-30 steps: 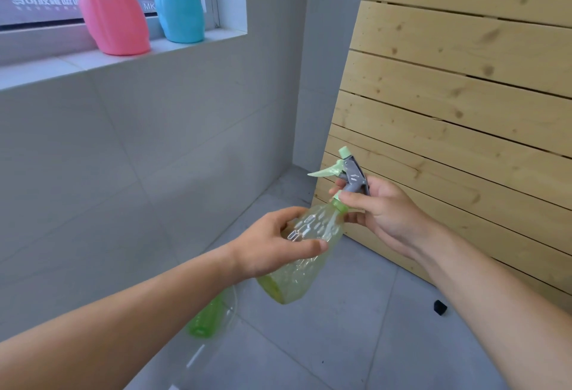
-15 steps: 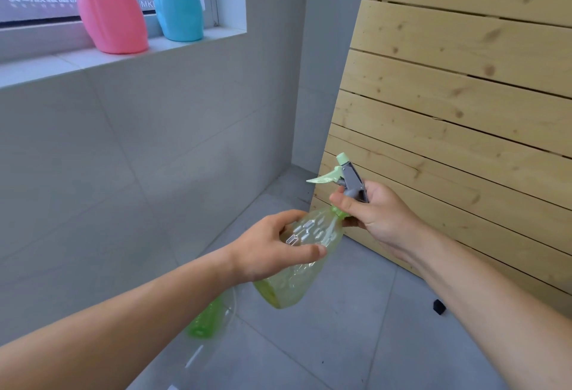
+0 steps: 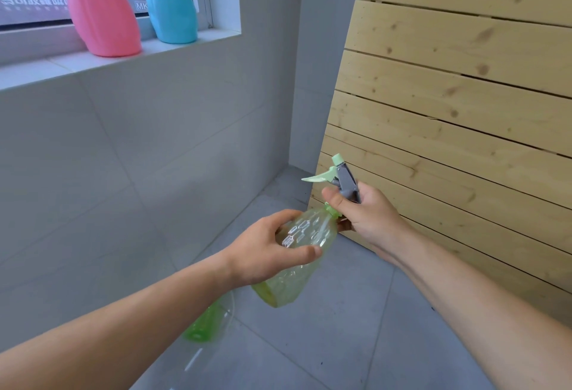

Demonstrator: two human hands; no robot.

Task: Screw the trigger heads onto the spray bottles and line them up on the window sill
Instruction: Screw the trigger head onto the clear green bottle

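A grey tiled corner, with a slatted wooden panel (image 3: 448,104) leaning at the right and a window sill (image 3: 37,70) up at the left, where a pink bottle (image 3: 102,14) and a blue bottle (image 3: 170,5) already stand side by side.

The green bottle (image 3: 297,259) is held in mid-air, tilted with its neck pointing up and away. The left hand (image 3: 266,253) has its grip wrapped around the bottle's upper body. The right hand (image 3: 365,216) is clenched on the trigger head (image 3: 343,179) right at the neck, thumb on the green collar just above the left grip.

The bottle looks empty, thin-walled and light, so it will likely dent if squeezed. The ribbed shoulder under the left grip seems the stiffest place to hold. The collar, not the lever beyond the right grip, is the part to turn. Another clear and green bottle (image 3: 204,324) lies on the floor (image 3: 340,343) below the left forearm.
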